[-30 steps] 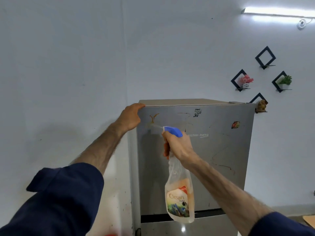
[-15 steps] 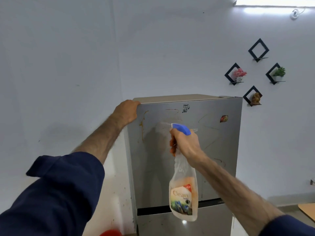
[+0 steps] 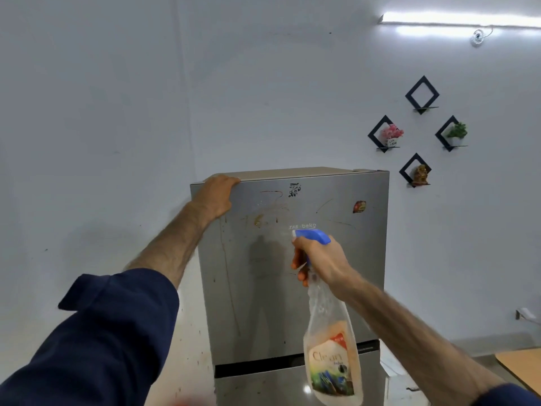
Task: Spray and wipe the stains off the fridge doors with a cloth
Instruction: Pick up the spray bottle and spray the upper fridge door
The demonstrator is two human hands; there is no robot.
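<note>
Head cam: left hand (image 3: 218,194) grips the fridge's (image 3: 292,276) top corner, probably to steady it, while right hand (image 3: 319,259) squeezes the spray bottle (image 3: 332,347) aimed at the stains (image 3: 263,218).

White wall (image 3: 117,112) (tube light (image 3: 456,19) lit), diamond shelves (image 3: 422,95).

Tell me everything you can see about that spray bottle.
The spray bottle is clear plastic with a blue trigger head, and its label reads "Clean". Orange-tinted liquid fills roughly the lower half. It hangs nearly upright, in front of the upper fridge door, nozzle aimed at the stained steel. The right hand grips its neck, fingers on the trigger. Nothing else touches it.
</note>
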